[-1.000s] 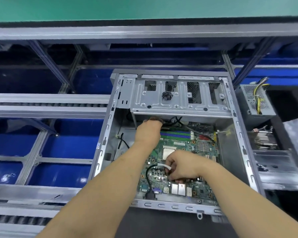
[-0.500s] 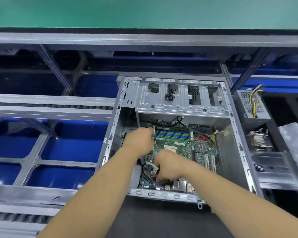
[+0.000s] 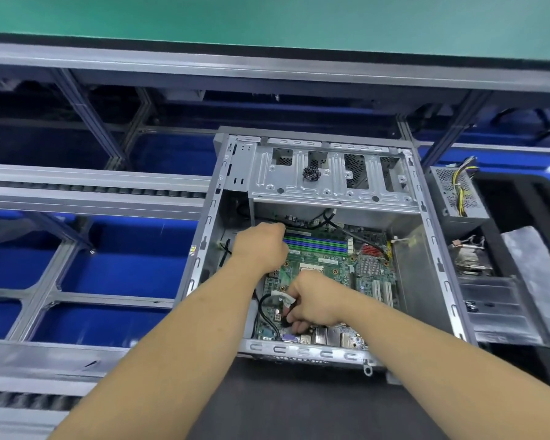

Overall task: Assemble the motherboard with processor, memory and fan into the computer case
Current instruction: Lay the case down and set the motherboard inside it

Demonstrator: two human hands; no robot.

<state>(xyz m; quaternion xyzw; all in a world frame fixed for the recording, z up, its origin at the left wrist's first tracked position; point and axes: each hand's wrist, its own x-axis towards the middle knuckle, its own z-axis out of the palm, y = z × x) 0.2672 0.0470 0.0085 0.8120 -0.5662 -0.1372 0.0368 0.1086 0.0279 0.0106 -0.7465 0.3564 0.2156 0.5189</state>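
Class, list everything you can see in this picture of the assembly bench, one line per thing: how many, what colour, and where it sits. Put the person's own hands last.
computer case: one, grey metal, open, centre of the bench
motherboard: one, green, lying inside the case
memory slots: one row, blue and green, at the board's far edge
black cable: one, looped over the board's near left corner
power supply: one, grey with yellow wires, right of the case
heatsink: one, silver, right of the case, nearer than the power supply
blue bins: several, under the frame on the left
left hand: one, fingers curled, at the board's far left edge
right hand: one, pinching the black cable's end near the board's near edge
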